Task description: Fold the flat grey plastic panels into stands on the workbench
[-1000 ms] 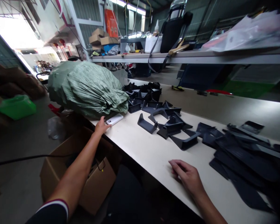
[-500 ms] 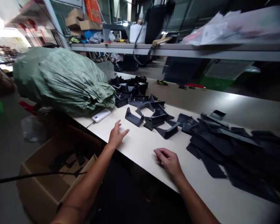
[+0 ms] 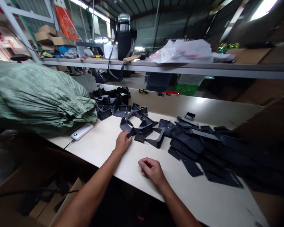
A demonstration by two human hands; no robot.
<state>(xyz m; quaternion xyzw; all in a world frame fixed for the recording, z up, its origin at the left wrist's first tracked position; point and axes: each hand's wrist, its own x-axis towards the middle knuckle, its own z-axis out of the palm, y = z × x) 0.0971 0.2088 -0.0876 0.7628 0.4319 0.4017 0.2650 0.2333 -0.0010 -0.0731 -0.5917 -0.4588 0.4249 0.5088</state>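
Note:
My left hand [image 3: 123, 142] is closed on the near end of a black U-shaped plastic bracket [image 3: 125, 124], which lies on the white table [image 3: 99, 143]. More black brackets [image 3: 156, 140] are clustered just beyond and to the right of that hand. My right hand [image 3: 151, 170] rests low over the table nearer the front edge, fingers curled with thumb against them; whether anything is inside is hidden. To its right spreads a heap of flat black plastic panels [image 3: 189, 142].
A bulging green sack [image 3: 44, 94] takes up the left side, with a white power bank [image 3: 81, 131] and its cable beside it. An open cardboard box [image 3: 67, 197] with black parts stands below the table edge. A shelf [image 3: 180, 67] with a mallet [image 3: 132, 58] crosses the back.
My left hand has moved forward and right from bare table and closed on a bracket. My right hand stays curled. The view has swung to the right.

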